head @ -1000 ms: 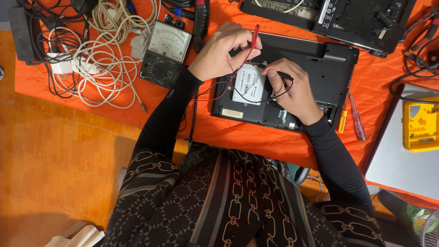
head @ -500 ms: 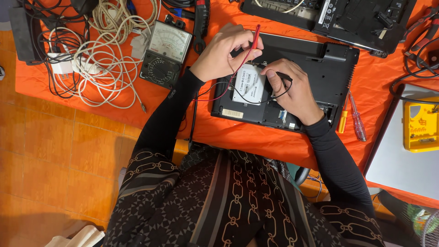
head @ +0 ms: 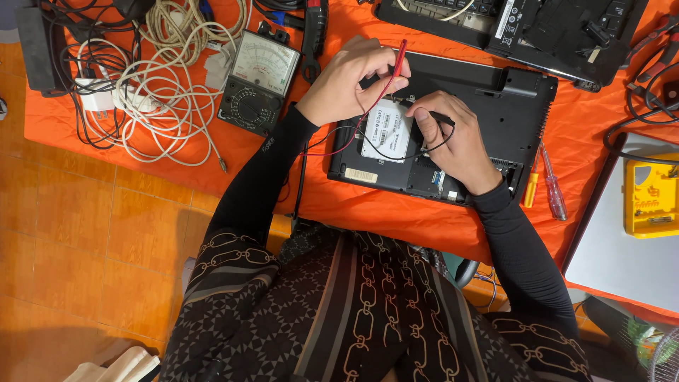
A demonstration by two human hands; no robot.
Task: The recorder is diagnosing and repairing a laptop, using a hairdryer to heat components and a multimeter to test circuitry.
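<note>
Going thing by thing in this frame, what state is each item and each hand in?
left hand: pinching the red probe, tip down.
right hand: gripping the black probe.
laptop: upside down, base opened.
white drive: flat in its bay.
analog meter: face up, leads attached.
screwdrivers: lying unused.

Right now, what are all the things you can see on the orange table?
Open laptop base: one, black, middle of the table.
Flat drive: one, white, lying in the laptop base.
Red probe: one, held in the left hand.
Black probe: one, held in the right hand.
Meter: one, black with a pale dial, left of the laptop.
Cables: a tangle, white and black, far left.
Screwdrivers: two, yellow and clear red, right of the laptop.
Second laptop: one, black, top edge.
Yellow case: one, far right.
Tablecloth: one, orange.
Left hand: fingers pinch the red probe.
Right hand: on the laptop base.
</note>
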